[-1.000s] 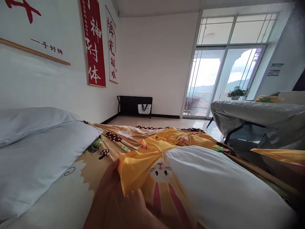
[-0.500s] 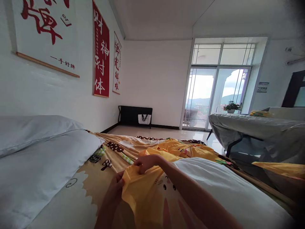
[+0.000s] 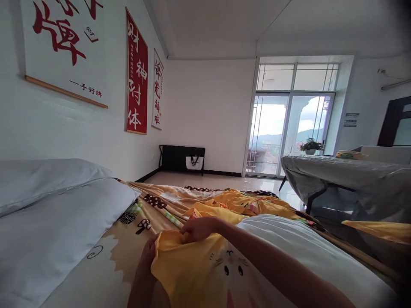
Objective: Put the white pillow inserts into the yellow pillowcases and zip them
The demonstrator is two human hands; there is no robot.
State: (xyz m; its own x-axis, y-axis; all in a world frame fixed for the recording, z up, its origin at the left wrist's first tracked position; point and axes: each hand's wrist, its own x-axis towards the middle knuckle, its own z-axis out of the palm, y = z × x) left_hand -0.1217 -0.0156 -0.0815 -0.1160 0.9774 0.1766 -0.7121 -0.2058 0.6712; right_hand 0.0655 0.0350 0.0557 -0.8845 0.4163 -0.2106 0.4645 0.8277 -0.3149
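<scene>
A yellow pillowcase [image 3: 192, 269] printed with a cartoon rabbit partly covers a white pillow [image 3: 321, 261] lying on the bed in front of me. My right hand [image 3: 197, 229] reaches across the pillow and pinches the far edge of the yellow pillowcase. My left hand [image 3: 146, 269] grips the same edge lower down at the left, its fingers partly hidden behind the cloth.
Two white pillows [image 3: 54, 209] lie stacked at the left against the wall. A patterned tan and yellow blanket [image 3: 205, 201] spreads over the bed beyond. A table under a grey cover [image 3: 337, 171] stands at the right. Glass balcony doors [image 3: 289, 132] are at the far end.
My right hand came up from under the cloth and took the pillowcase's far edge. The pillowcase has been drawn farther left, and the rabbit print shifted right. The view tilted upward.
</scene>
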